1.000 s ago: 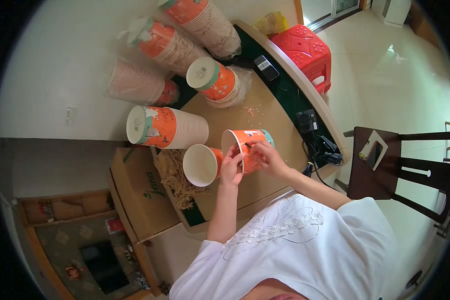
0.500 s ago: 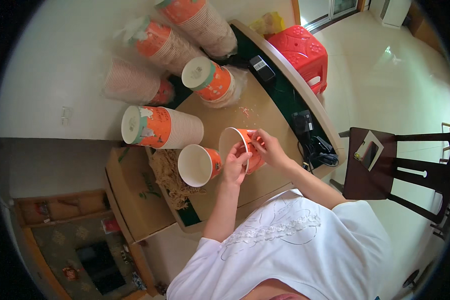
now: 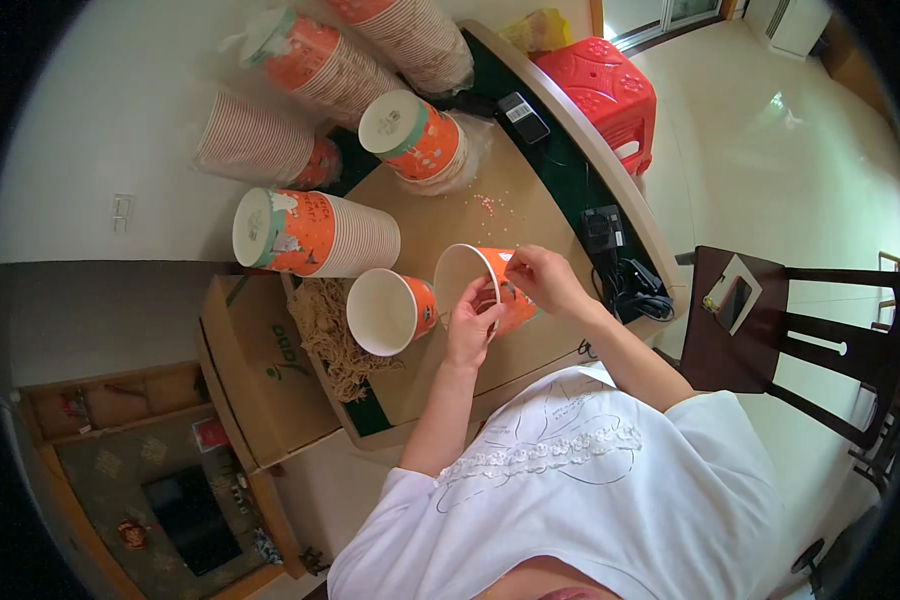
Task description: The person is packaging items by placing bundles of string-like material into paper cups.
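Observation:
A large orange paper cup [image 3: 458, 268] lies on its side, its white mouth facing left. My left hand [image 3: 473, 328] grips its rim, the fingers inside the mouth and the thumb outside. On the cup's outer wall, my right hand [image 3: 548, 280] has its fingers drawn together in a pinch; what they hold, if anything, is too small to make out. Just left of my hands a second orange paper cup [image 3: 382, 312] shows its white inside. A long nested stack of the same cups [image 3: 355, 235] lies behind it.
More cup stacks in plastic film, such as one upended stack [image 3: 430, 145], crowd the table's far left. Tiny pink bits [image 3: 487, 205] are scattered on the brown board [image 3: 530, 215]. Shredded paper [image 3: 330, 340] and a cardboard box [image 3: 270, 370] sit left; black adapters [image 3: 605, 230] line the right edge.
My right hand's fingers have shifted slightly along the cup's wall, toward its upper side. My left hand keeps its hold on the rim. The whole view has tilted a little.

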Motion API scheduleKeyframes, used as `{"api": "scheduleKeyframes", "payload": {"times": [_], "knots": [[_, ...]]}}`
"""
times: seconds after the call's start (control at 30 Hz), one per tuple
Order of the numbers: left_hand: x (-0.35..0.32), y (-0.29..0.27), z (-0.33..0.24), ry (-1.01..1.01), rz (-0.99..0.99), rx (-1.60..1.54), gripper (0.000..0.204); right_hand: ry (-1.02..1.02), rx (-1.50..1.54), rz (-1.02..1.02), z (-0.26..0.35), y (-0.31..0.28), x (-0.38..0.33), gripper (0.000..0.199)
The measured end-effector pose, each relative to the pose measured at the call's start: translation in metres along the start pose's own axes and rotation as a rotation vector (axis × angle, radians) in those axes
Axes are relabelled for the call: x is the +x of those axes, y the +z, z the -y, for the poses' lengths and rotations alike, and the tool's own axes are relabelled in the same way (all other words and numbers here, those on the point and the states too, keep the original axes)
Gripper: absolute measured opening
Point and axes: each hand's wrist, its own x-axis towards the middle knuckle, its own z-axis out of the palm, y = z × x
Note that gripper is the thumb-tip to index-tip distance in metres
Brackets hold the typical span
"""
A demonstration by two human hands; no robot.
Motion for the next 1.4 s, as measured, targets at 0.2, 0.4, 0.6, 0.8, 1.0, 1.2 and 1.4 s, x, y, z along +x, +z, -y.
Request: {"api": "scheduleKeyframes", "payload": {"times": [0.2,0.4,0.6,0.8,1.0,1.2,1.4], "knots": [[-0.001,0.0,0.004,-0.001,-0.01,0.075,0.048,-0.07,-0.089,-0.011,0.001,0.0,-0.001,0.01],[0.0,0.006,-0.001,-0.04,-0.035,0.031,0.039,-0.061,-0.178,-0.003,0.004,-0.001,-0.003,0.011],[0.007,0.008,0.015,0.233,-0.135,0.508,0.022,-0.062,-0.201,0.002,0.01,-0.004,-0.012,0.012],[0.005,0.023,0.017,0.492,-0.161,0.951,0.013,0.016,-0.221,0.007,-0.001,-0.009,-0.026,0.009],[0.018,0.017,0.046,0.385,-0.188,0.895,0.007,0.154,-0.038,0.083,-0.015,-0.012,-0.033,0.018],[0.023,0.001,0.06,0.179,-0.111,0.465,0.008,0.143,0.001,0.215,0.021,-0.013,-0.032,0.024],[0.02,-0.008,0.057,0.115,-0.057,0.329,0.01,0.082,-0.454,0.268,0.028,-0.012,0.002,0.013]]}}
